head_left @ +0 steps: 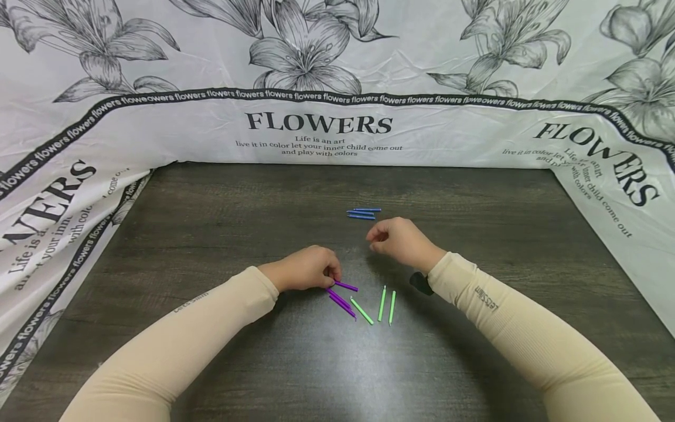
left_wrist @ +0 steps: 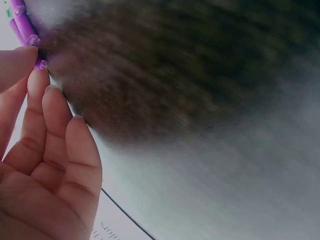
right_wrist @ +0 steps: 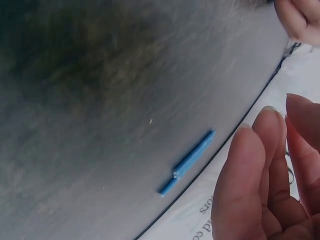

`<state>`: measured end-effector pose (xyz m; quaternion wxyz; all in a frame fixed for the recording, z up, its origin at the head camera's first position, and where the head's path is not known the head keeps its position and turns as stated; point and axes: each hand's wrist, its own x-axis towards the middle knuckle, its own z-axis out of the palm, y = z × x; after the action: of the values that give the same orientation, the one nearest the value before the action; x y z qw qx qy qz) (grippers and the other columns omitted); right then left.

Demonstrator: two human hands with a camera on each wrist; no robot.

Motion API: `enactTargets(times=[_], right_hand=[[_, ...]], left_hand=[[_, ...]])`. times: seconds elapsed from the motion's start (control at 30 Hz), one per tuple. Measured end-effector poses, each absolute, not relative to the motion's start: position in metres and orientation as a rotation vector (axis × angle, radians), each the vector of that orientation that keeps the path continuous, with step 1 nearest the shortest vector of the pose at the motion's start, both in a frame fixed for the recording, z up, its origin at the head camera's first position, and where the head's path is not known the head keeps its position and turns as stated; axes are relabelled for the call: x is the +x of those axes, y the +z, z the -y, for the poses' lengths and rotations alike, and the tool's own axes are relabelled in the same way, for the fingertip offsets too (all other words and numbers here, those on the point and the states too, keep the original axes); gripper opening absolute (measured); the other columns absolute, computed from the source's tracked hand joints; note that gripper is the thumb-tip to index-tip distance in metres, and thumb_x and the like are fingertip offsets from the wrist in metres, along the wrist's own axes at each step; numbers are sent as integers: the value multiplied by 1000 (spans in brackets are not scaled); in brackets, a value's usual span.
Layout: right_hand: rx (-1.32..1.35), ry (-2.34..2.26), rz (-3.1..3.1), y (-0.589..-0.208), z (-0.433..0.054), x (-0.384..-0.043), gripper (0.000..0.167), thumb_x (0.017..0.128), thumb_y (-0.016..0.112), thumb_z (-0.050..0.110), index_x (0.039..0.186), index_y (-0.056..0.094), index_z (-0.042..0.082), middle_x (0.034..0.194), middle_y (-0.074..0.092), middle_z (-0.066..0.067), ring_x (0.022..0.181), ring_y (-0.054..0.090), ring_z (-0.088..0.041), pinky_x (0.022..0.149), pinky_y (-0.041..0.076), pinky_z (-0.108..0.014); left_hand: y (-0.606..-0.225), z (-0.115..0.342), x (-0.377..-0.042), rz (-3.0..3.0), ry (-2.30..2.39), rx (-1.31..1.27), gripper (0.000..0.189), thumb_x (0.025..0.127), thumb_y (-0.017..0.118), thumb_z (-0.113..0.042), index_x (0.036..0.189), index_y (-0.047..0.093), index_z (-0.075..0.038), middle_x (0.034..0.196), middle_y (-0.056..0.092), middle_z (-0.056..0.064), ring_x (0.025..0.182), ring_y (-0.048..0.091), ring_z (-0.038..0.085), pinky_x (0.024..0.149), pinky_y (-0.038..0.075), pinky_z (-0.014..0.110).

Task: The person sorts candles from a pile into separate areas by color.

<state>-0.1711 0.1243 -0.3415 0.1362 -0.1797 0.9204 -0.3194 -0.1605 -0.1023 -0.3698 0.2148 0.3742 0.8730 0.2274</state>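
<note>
The left hand point(head_left: 306, 268) pinched a purple candle point(left_wrist: 41, 64) by its end, other purple ones point(head_left: 342, 302) just beside the grip; the right hand point(head_left: 403, 240), thumb apart from fingers, hung near blue candles point(head_left: 361, 214).

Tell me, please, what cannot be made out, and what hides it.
Head: left end of one purple stick, covered by the left hand.
Head: part of the black thing, behind the right sleeve.
Left wrist: green sticks, mostly cut off at the top-left corner.
Right wrist: the number of blue sticks; they overlap.
Right wrist: part of the right hand, past the edge.
</note>
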Motion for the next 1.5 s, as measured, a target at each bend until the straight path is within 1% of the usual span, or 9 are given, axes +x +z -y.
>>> enactTargets(times=[0.43,0.9,1.2,1.37,1.5], right_hand=[[-545,-990,-2635,-350,-122,-154,13,87,68,7,99,72,3,88,70,-2,81,63,-13,73,52,-33],[-550,-1001,-2590,-349,-115,-133,13,87,69,7,99,72,4,88,70,0,79,63,-11,70,52,-28],[-656,-966,-2555,-350,-108,-122,11,85,70,5,96,73,5,84,71,2,76,63,-7,67,51,-25],[-715,-942,-2540,-352,-105,-117,10,85,70,5,95,74,6,82,72,4,72,62,-4,64,50,-23],[-733,-915,-2528,-350,-101,-115,10,86,70,7,94,75,7,83,71,4,65,57,-3,60,48,-22]], left_hand=[[-369,102,-160,-2411,645,1052,12,84,66,0,89,73,-8,88,66,2,72,52,5,67,46,19],[-370,102,-163,-2394,648,1052,12,85,66,0,90,73,-8,89,67,3,73,53,6,68,47,20],[-371,103,-164,-2399,660,1050,12,85,66,1,89,74,-8,89,68,4,73,54,5,69,48,21],[-372,104,-164,-2408,651,1061,11,85,66,0,88,74,-8,89,68,4,74,54,5,69,48,21],[-374,104,-164,-2416,650,1069,11,85,67,-1,87,74,-9,88,68,3,73,54,5,69,48,21]])
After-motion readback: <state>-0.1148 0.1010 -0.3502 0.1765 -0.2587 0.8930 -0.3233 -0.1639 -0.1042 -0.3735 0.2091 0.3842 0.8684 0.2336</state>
